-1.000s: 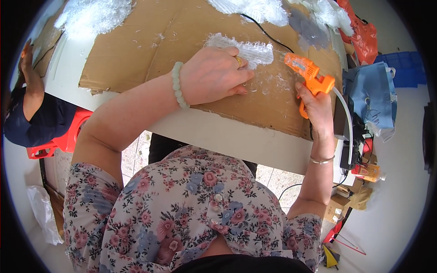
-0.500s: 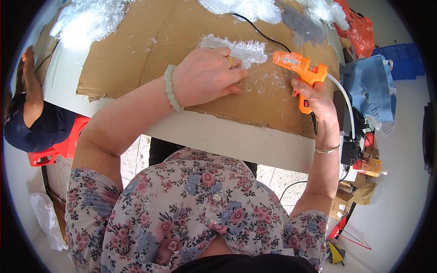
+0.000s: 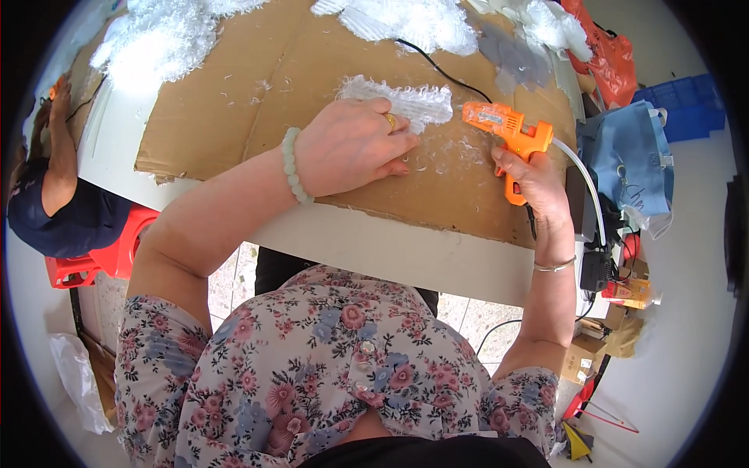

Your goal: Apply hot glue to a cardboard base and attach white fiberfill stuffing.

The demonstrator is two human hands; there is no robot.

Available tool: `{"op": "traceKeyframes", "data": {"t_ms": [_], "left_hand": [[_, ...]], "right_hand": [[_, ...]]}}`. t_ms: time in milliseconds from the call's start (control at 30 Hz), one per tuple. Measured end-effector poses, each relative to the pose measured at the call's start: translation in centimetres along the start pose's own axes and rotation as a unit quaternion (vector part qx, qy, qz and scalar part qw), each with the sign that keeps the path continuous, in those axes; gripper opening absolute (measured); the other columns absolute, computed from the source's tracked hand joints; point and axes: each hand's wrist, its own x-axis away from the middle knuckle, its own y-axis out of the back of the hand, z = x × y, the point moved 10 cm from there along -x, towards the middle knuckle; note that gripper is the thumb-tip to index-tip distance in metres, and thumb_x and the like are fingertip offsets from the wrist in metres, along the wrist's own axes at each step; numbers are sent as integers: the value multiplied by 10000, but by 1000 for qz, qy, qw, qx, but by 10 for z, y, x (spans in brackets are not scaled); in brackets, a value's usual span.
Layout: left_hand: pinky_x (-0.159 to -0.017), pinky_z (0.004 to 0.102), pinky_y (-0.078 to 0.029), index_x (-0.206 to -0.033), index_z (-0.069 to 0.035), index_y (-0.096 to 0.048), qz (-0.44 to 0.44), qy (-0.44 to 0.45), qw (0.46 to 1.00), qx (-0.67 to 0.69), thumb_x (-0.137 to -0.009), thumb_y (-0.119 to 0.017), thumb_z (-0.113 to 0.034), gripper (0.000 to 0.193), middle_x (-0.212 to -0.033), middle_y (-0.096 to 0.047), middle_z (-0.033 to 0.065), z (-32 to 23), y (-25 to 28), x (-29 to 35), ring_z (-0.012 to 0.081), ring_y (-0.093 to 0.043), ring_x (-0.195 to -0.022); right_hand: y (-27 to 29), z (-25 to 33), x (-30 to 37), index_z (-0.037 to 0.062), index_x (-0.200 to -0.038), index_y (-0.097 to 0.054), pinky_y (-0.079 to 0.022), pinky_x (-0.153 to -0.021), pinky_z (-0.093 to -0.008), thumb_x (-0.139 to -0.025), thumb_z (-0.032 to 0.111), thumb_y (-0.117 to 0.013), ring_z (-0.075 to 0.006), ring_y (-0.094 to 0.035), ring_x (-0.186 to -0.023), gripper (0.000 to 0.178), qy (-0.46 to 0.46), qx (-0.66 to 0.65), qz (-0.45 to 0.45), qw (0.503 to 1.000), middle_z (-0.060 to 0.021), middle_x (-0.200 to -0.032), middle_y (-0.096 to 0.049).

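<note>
On the brown cardboard lies a small piece of white fringed fabric point(image 3: 425, 105). My left hand point(image 3: 355, 144) rests over its near left edge, fingers bent and pressing it down; the fingertips are partly hidden behind the hand. In my right hand point(image 3: 537, 181) is an orange hot glue gun point(image 3: 515, 136), gripped by its handle with the fingers wrapped round it. Its nozzle points left, just beside the right end of the fabric, with a small gap between. A clear glue stick point(image 3: 587, 175) trails out of the gun's back and curves down.
Cardboard point(image 3: 257, 148) covers the white table point(image 3: 406, 253). Fluffy white pieces point(image 3: 160, 43) and pleated white ones point(image 3: 402, 23) lie at the far side, near a black cable point(image 3: 445, 69). A blue bag point(image 3: 636, 156) hangs at right. Another person point(image 3: 66, 187) sits at left.
The whole view has shifted slightly. My left hand stays on the fabric and the glue gun keeps nearly the same place beside it.
</note>
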Motion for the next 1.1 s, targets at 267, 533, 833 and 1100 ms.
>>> {"op": "traceKeyframes", "data": {"t_ms": [267, 533, 833, 1100], "left_hand": [[-585, 302, -469, -838, -90, -592, -4, -1, 1000, 3, -683, -678, -311, 283, -748, -567, -16, -1, 0, -3, 169, -522, -758], [-580, 303, -472, -830, -92, -596, 4, 5, 1000, -1, -680, -681, -308, 277, -767, -579, -25, 1, -2, -3, 166, -524, -754], [-606, 302, -482, -815, -89, -616, -7, 3, 1000, 6, -676, -686, -305, 266, -795, -596, -10, 0, -1, 0, 167, -536, -775], [-615, 299, -487, -828, -81, -621, 13, 10, 1000, 11, -674, -691, -301, 277, -845, -617, -4, 4, -4, 1, 166, -546, -782]], "right_hand": [[-5, 4, 2, 43, -874, -599, -399, -628, -234, -798, 198, -635, -93, -528, -674, 176, 24, -44, 24, 998, -5, -723, -574], [-12, 15, 5, 49, -872, -587, -397, -610, -221, -792, 155, -646, -75, -517, -654, 145, 26, 18, 1, 1000, 7, -729, -569], [8, 25, 0, 50, -894, -548, -396, -586, -217, -804, 110, -631, -64, -504, -649, 136, 112, 17, -71, 991, 26, -729, -554], [-21, 31, 10, 35, -882, -547, -381, -562, -199, -803, 108, -642, -53, -477, -619, 143, 128, 124, -38, 983, 33, -702, -533]]}}
